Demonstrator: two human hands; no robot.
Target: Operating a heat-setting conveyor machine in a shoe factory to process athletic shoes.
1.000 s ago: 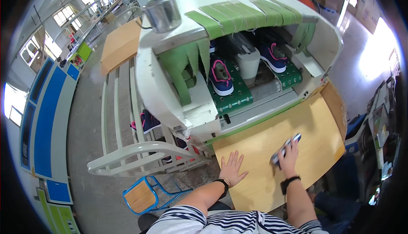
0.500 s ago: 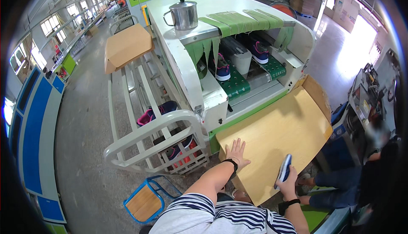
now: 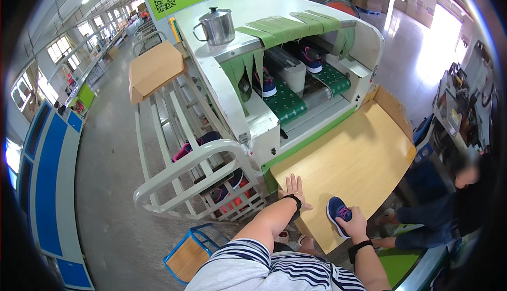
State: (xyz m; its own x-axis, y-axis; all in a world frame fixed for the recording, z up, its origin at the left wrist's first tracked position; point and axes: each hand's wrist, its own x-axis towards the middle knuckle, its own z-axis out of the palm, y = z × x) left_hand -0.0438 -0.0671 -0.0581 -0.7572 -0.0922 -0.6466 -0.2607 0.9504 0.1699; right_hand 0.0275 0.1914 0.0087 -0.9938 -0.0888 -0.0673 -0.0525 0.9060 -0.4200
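A navy sneaker (image 3: 337,213) with pink laces and a white sole is gripped in my right hand (image 3: 354,224), over the near part of the wooden board (image 3: 348,159). My left hand (image 3: 296,192) lies with spread fingers on the board's left edge, holding nothing. Beyond the board stands a white machine with green perforated conveyor belts (image 3: 285,103). One similar sneaker (image 3: 268,86) sits on the left belt and another sneaker (image 3: 311,60) on the right belt, both partly under the green cloth flaps (image 3: 290,29).
A metal rack (image 3: 193,172) with several shoes stands left of the machine, a cardboard box (image 3: 156,71) on its far end. A lidded steel pot (image 3: 216,26) rests on the machine. A blue-framed stool (image 3: 186,256) is at lower left. Another person (image 3: 422,222) sits at the right.
My right hand has turned the sneaker so its laced upper now shows, and brought it slightly left. My left hand stays on the board. The whole view has shifted a little.
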